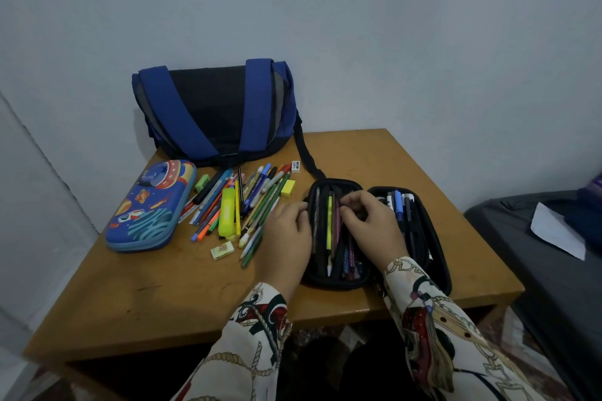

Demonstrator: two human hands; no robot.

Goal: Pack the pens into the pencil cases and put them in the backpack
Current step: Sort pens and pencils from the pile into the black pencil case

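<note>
Head view, looking down at a wooden bench (156, 299). A black pencil case (378, 238) lies open near the front edge, pens already slotted in both halves. The left hand (286, 238) rests on the case's left rim, its fingers curled over the edge, apparently steadying it. The right hand (368, 218) hovers over the left half, fingers (350, 205) bent and pinching what looks like a pink pen (337, 225); the exact grip is partly hidden. Loose pens (234, 205) lie heaped just left of the case, with a closed blue pencil case (151, 205) beyond them. A blue backpack (218, 111) stands at the back by the wall. Pens are probably light, stiff and smooth, so best pinched mid-barrel; the soft black case likely needs holding flat while loading.
</note>
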